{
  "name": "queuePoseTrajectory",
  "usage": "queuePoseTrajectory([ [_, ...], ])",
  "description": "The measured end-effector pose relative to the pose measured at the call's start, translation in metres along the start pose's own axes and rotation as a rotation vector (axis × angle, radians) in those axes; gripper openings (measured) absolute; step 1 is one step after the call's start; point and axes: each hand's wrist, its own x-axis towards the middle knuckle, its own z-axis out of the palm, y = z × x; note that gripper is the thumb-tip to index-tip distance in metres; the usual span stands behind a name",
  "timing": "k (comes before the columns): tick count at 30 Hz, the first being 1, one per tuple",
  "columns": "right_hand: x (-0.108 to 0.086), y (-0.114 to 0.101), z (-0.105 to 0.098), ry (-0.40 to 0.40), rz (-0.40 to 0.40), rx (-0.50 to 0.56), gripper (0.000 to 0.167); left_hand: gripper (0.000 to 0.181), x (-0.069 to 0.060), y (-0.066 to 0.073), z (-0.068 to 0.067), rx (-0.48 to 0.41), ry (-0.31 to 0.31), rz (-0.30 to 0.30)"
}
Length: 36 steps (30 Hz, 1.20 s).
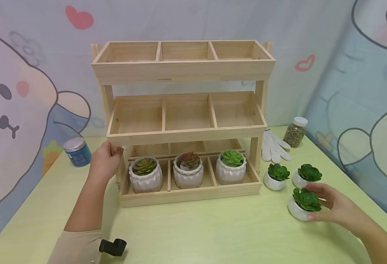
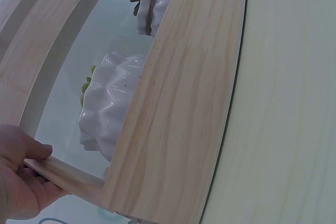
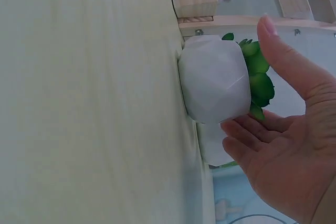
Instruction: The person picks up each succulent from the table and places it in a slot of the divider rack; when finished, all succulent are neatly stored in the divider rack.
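Note:
On the left, my left hand (image 1: 105,161) grips the side post of a three-tier wooden shelf (image 1: 186,137); the left wrist view shows the thumb (image 2: 38,149) and curled fingers around that wooden strip. At the right, my right hand (image 1: 336,207) is spread around a small green succulent in a white pot (image 1: 299,209) that stands on the table. In the right wrist view the thumb (image 3: 291,64) is straight and apart from the white pot (image 3: 216,81), while the fingertips (image 3: 231,127) lie close by its edge; contact is hard to tell.
Two similar succulents (image 1: 275,178) (image 1: 303,176) stand nearby. Potted succulents (image 1: 146,179) (image 1: 188,176) (image 1: 231,170) sit in the shelf's bottom compartments. White gloves (image 1: 274,146) and a white-capped jar (image 1: 295,134) lie right of the shelf; a blue jar (image 1: 77,152) stands left.

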Motion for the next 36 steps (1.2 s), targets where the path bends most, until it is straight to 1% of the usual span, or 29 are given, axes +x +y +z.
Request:
queuePoseTrajectory([
  [4,0.002,0.001,0.004,-0.028,0.052,0.041,0.073,0.039,0.000,-0.001,-0.001,0.007,0.010,0.012],
  [8,0.004,0.002,0.004,-0.070,0.149,0.099,0.078,0.035,-0.001,-0.002,0.000,0.012,0.016,0.018],
  [11,0.005,0.003,0.004,-0.082,0.202,0.123,0.078,0.034,0.000,-0.002,0.000,0.011,0.016,0.014],
  [15,0.004,0.004,0.004,-0.062,0.216,0.128,0.072,0.036,0.002,-0.001,0.000,0.001,0.014,0.016],
  [20,0.003,0.005,0.004,-0.043,0.193,0.130,0.066,0.033,0.003,-0.001,0.001,0.012,0.021,0.032],
  [26,0.004,-0.002,0.002,-0.035,0.151,0.155,0.065,0.033,0.001,-0.002,0.002,0.020,0.021,0.019],
  [31,0.007,-0.017,0.004,-0.039,0.080,0.186,0.060,0.033,0.001,-0.003,0.001,0.024,0.027,0.018],
  [34,0.010,-0.030,0.011,-0.061,0.028,0.225,0.057,0.033,0.001,-0.003,0.001,0.021,0.028,0.021],
  [36,0.012,-0.039,0.017,-0.097,-0.021,0.276,0.056,0.033,0.002,-0.003,0.001,0.023,0.031,0.026],
])
